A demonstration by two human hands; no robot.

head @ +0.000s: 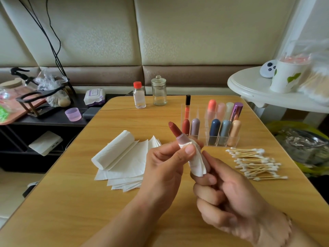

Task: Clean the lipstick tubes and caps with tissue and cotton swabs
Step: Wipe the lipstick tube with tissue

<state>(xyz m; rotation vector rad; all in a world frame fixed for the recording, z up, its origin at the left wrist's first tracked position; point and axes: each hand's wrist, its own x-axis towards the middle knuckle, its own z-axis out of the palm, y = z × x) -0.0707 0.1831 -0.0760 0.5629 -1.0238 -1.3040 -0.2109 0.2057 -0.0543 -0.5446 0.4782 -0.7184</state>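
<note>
Your left hand (167, 163) pinched a piece of white tissue (196, 163) around the open lipstick tube (183, 139), thumb pressed on the tissue just below the tube's collar. The reddish-brown bullet pointed up and away from you, tilted to the left. Your right hand (229, 196) had its fingers curled around the tube's lower end, which the tissue and your fingers hid from sight.

You held the tube above the wooden table (124, 202), just in front of the clear organizer (213, 138). That organizer held upright lipsticks in several colours. To the right of it and nearer you, the cotton swabs (256, 164) lay in a loose pile on the table. To the left of the organizer, the tissue roll (114, 150) rested on a stack of flat tissue sheets (128, 172). Behind the organizer and to its left stood a small clear bottle (139, 95) with a red cap, and just beside it a lidded glass jar (159, 90).
</note>
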